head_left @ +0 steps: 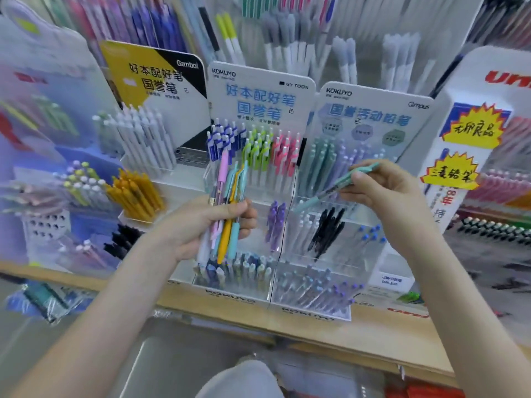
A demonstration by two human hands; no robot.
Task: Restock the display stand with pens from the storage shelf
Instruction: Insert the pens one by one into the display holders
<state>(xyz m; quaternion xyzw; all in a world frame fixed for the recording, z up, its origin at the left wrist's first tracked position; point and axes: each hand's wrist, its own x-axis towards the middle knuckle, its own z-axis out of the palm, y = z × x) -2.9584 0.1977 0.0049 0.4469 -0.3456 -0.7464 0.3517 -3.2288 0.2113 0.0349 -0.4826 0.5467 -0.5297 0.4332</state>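
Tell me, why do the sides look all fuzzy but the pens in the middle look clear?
Head view: the sign on the middle stand reads sharp; the far-left shelf and the top racks are smeared by blur; the wide lens curves the wooden shelf edge; the light is bright and even, with no strong shadows.

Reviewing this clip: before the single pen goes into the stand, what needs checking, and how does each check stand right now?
1. Right hand pinches the teal pen: ok.
2. Left hand grips the pen bundle: ok.
3. Similar green pens fill the top row of the right stand: ok.
4. Room left in that row: cannot tell.
5. Nothing between pen and row: ok.
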